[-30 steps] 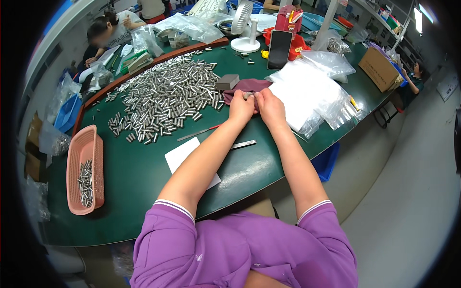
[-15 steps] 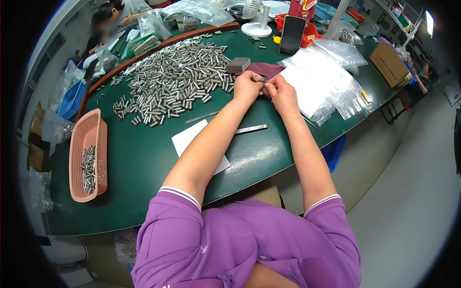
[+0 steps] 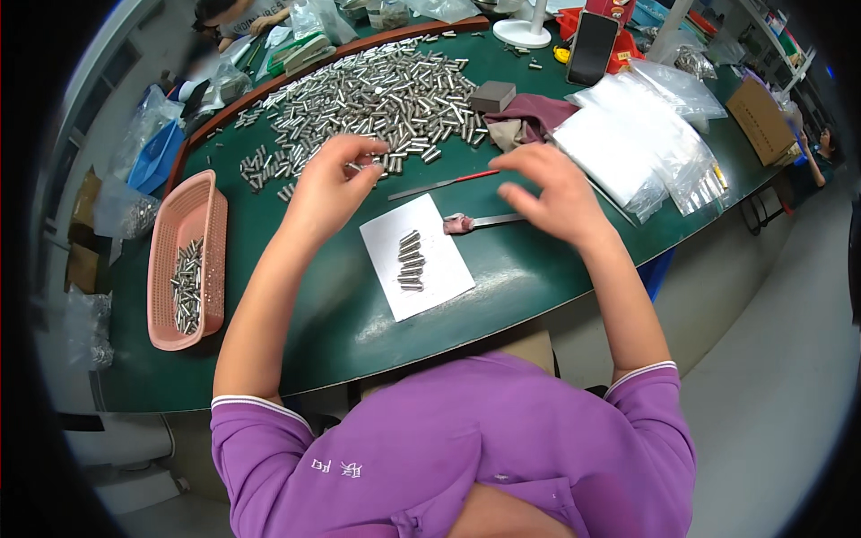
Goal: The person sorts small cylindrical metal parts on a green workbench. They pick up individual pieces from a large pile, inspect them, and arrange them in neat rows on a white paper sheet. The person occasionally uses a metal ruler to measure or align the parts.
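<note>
My left hand (image 3: 336,188) hovers over the near edge of a big pile of short metal pins (image 3: 377,99), its fingers curved and thumb apart, with nothing visible in them. My right hand (image 3: 560,193) is spread beside the red-handled end of a slim file (image 3: 453,182); whether it touches the handle is hard to see. Between my arms lies a white sheet of paper (image 3: 430,285) with a row of several pins (image 3: 411,260) on it. A flat metal bar (image 3: 498,219) with one wrapped end rests at the paper's right. Beyond my right hand is a crumpled maroon cloth (image 3: 538,115).
At left stands a pink basket (image 3: 217,242) partly filled with pins. A grey block (image 3: 493,96) sits by the pile. Clear plastic bags (image 3: 628,134), a phone (image 3: 592,49) and a cardboard box (image 3: 760,121) are at right. Another person (image 3: 238,18) works across the table.
My hands have come away from the maroon cloth and apart. The left has gone left to the pins, the right nearer to me. The paper with its pins and the red file handle are now uncovered.
</note>
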{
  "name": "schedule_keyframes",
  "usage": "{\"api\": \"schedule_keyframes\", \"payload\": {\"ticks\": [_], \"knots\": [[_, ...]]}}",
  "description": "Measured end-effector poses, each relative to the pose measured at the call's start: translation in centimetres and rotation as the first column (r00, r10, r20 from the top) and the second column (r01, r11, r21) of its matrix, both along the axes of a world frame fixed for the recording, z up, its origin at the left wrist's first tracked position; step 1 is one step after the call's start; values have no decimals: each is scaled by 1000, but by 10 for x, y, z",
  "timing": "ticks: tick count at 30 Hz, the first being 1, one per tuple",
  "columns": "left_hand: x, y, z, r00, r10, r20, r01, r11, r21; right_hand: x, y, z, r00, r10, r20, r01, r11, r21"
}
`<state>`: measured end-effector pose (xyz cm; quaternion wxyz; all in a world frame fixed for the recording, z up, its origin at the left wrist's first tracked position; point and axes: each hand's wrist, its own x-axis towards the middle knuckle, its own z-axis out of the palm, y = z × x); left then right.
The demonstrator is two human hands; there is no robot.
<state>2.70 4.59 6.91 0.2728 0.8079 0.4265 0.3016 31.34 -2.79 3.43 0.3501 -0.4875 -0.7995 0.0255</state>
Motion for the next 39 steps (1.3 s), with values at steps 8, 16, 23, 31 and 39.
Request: {"api": "schedule_keyframes", "payload": {"ticks": [8, 16, 23, 31, 39], "knots": [[-14, -34, -44, 978, -127, -166, 140, 988, 67, -41, -1, -21, 964, 100, 248, -76, 992, -105], [2, -31, -47, 972, -121, -199, 104, 990, -93, -86, 21, 28, 710, 25, -703, -36, 999, 0], [5, -28, -53, 980, -116, -160, 111, 993, -45, -111, 40, -3, 781, 130, -611, -98, 991, 86], [6, -31, -52, 984, -115, -135, 112, 993, -31, -97, 39, -7, 754, 227, -616, -220, 971, 89], [7, -28, -53, 980, -115, -164, 109, 993, -43, -109, 33, -7, 109, 137, -985, -557, 829, 54]]}}
